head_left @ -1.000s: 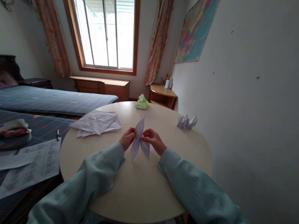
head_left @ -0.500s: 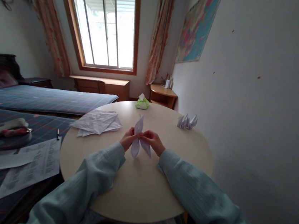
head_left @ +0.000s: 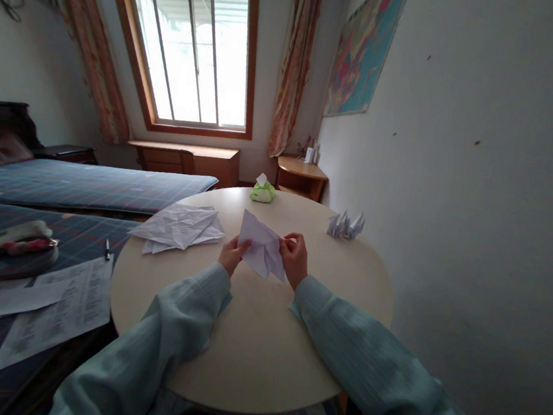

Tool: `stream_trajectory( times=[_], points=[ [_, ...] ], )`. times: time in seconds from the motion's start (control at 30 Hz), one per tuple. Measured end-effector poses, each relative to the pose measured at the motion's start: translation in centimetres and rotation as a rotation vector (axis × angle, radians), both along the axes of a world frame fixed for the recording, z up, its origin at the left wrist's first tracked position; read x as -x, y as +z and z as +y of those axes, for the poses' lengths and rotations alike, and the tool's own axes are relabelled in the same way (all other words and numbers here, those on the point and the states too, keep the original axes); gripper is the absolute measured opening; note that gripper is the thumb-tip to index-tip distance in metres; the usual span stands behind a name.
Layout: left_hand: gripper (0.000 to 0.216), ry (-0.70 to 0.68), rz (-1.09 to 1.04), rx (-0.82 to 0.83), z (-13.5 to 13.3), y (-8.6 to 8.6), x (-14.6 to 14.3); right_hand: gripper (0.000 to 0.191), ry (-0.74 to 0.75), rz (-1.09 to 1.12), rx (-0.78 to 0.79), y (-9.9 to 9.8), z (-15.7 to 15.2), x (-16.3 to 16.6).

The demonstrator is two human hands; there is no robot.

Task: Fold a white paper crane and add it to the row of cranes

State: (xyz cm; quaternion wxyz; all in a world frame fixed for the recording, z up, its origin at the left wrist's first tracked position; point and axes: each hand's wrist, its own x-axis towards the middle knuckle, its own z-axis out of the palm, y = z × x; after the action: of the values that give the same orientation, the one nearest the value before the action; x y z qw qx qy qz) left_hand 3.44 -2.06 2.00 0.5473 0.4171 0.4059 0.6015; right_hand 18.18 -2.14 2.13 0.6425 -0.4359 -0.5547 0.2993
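Observation:
A white folded paper [head_left: 261, 242] is held up over the round table [head_left: 261, 345], its creased panels spread wide. My left hand [head_left: 234, 254] pinches its left edge, thumb on the near face. At the opposite edge my right hand [head_left: 295, 257] is closed on the paper between thumb and fingers. To the left lies a stack of creased white paper sheets [head_left: 181, 229]. Several small pointed folded paper figures [head_left: 345, 226] stand together near the table's right edge.
A green tissue pack [head_left: 263, 190] sits at the table's far edge. On the left, a bed [head_left: 84, 184] with a plaid cover adjoins the table, and printed sheets [head_left: 63, 306] and a pen [head_left: 108, 250] lie there. A wall [head_left: 494, 226] rises on the right.
The folded paper has gone from a narrow shape with separate points to a wide, opened-out one. My hands have moved apart, the right one further to the right.

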Motion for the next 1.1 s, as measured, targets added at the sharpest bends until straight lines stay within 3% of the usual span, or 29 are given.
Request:
stream_trajectory(
  times=[0.3,0.57,0.67,0.83,1.1],
  points=[
    [0.034,0.156,0.118,-0.126,0.7,-0.5,0.6,0.008,-0.006,-0.006,-0.018,-0.7,0.9,-0.1],
    [0.031,0.091,0.207,-0.229,0.6,-0.3,0.1,0.025,-0.021,-0.214,-0.022,0.3,0.0,-0.1],
    [0.027,0.117,0.320,-0.250,0.4,-0.3,0.1,0.032,-0.093,-0.403,-0.118,0.3,-0.2,-0.1],
    [0.014,0.213,0.568,-0.308,0.1,-0.2,0.6,0.008,-0.160,-0.627,-0.299,0.3,-0.1,-0.7],
    [0.033,0.255,0.864,-0.308,-0.7,0.6,0.6,0.016,-0.180,-0.591,-0.307,1.4,-0.9,-0.8]
  ],
)
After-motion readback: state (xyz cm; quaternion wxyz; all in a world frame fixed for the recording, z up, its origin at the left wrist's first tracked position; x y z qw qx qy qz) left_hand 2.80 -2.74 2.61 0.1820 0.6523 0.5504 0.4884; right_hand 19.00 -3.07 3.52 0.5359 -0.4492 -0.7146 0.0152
